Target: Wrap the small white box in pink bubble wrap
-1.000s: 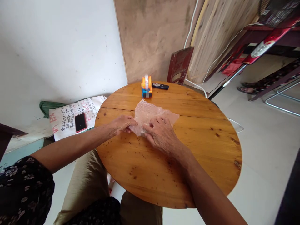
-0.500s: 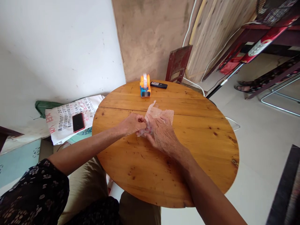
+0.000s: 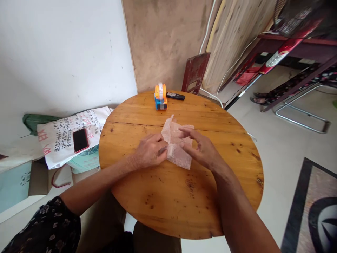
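Note:
A crinkled, translucent sheet of bubble wrap (image 3: 181, 156) lies spread on the round wooden table (image 3: 168, 203). My left hand (image 3: 150, 151) is closed at the sheet's left edge, thumb and fingers pinched on the plastic. Whether anything else is inside that grip is hidden. Above the sheet's right part hovers my right hand (image 3: 204, 147), fingers apart and holding nothing. Beyond the wrap, near the far edge, stands an orange and blue tape dispenser (image 3: 161, 97) with a roll of clear tape. Beside it lies a black remote control (image 3: 176, 96).
Left of the table, a phone (image 3: 80, 140) rests on a printed white sack (image 3: 60, 137). A dark red chair (image 3: 196, 73) stands behind the table. A red and silver pole (image 3: 276, 58) leans at the right, near another person's feet (image 3: 259, 99).
My right hand has lifted off the wrap to the right and opened. The wrap's lower part now lies flatter and exposed. The red-marked bit between my hands no longer shows. The view has shifted slightly.

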The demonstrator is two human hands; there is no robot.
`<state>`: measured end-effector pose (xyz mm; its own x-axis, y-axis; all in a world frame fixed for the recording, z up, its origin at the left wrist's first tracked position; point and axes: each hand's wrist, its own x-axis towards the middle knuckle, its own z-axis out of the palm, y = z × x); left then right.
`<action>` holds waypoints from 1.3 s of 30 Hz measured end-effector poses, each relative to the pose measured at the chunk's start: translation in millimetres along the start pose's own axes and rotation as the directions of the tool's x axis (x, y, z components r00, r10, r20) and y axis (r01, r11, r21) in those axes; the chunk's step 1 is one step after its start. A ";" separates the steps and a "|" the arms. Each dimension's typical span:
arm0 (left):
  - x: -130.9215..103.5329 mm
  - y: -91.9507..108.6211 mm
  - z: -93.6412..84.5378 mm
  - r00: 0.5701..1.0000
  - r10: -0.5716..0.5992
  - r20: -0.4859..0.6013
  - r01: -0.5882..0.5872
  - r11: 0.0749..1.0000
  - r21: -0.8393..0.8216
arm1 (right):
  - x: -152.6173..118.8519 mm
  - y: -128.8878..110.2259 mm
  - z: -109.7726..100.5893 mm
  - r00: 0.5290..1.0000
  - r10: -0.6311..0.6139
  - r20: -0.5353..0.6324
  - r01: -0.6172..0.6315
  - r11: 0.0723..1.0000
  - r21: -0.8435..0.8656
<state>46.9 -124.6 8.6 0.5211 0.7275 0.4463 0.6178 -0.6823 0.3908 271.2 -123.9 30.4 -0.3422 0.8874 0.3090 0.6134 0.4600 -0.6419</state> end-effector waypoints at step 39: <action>-8.3 -11.7 20.1 0.982 0.114 -0.147 -0.121 0.992 -0.038 | -27.5 -39.2 51.6 0.744 0.614 -0.262 -0.401 0.725 0.561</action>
<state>47.2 -121.1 -15.9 0.4958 0.6262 0.6017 0.5275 -0.7675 0.3642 219.8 -167.9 10.9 0.3083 0.9511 0.0194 0.1824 -0.0391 -0.9824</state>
